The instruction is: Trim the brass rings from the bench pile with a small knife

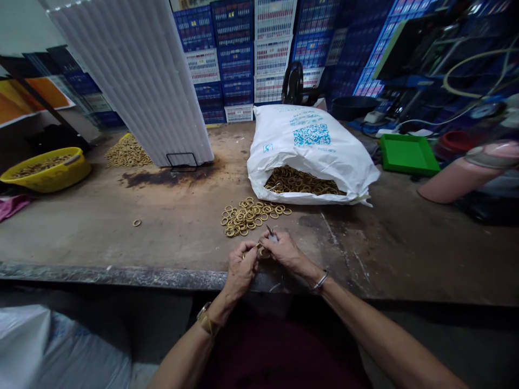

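Brass ring, fingers of left hand, right hand gripping it, QR-coded sack

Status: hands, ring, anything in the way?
Left hand pinches brass ring at bench edge. Right hand grips small tool, tip up. Ring pile and open sack lie beyond, clear of hands.
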Action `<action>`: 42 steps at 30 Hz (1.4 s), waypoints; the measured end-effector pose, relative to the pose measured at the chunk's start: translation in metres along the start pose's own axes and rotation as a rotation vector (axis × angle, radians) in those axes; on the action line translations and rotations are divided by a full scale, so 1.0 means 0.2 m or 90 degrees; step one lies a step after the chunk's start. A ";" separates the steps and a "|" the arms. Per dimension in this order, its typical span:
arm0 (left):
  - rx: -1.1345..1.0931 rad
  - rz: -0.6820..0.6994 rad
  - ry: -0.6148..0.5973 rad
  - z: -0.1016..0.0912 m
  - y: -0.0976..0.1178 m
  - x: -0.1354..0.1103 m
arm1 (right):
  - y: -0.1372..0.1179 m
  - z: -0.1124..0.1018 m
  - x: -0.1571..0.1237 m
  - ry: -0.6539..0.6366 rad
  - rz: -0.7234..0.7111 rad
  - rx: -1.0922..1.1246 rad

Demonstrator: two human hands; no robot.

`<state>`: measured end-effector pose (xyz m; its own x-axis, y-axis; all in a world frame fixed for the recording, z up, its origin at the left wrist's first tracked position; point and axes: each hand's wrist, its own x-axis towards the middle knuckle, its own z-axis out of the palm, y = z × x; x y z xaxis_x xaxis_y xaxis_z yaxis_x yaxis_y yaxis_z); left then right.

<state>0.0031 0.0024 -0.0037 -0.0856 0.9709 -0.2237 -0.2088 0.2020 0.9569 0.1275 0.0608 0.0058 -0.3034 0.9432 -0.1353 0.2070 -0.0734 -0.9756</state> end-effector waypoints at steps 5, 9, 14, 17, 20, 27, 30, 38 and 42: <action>-0.089 -0.090 -0.039 0.00 0.04 -0.01 | 0.01 0.01 0.01 -0.027 -0.005 0.015; -0.126 -0.115 -0.057 0.00 0.04 -0.01 | 0.01 0.01 0.01 -0.040 -0.012 0.014; -0.126 -0.106 -0.061 0.01 0.03 0.00 | 0.02 0.01 0.01 -0.040 -0.011 0.027; -0.154 -0.098 -0.070 0.01 0.03 0.00 | 0.02 0.00 0.02 -0.040 -0.002 0.028; -0.169 -0.084 -0.067 0.01 0.03 -0.01 | 0.04 -0.01 0.03 0.008 -0.023 -0.025; -0.122 -0.050 -0.043 0.00 0.02 0.00 | 0.08 -0.02 -0.04 -0.076 -0.235 -0.285; -0.094 -0.038 -0.028 -0.01 0.00 0.01 | 0.08 -0.01 -0.06 -0.090 -0.259 -0.367; -0.060 -0.004 -0.042 -0.01 0.00 -0.02 | 0.08 -0.02 -0.04 -0.061 -0.212 -0.461; -0.070 -0.065 -0.175 -0.03 0.09 -0.14 | 0.10 -0.08 -0.01 0.023 -0.163 -0.505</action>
<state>-0.0039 -0.0219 0.0194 0.2053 0.9477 -0.2445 -0.3085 0.2998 0.9027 0.1477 0.0636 -0.0111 -0.4025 0.9107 0.0927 0.7340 0.3816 -0.5617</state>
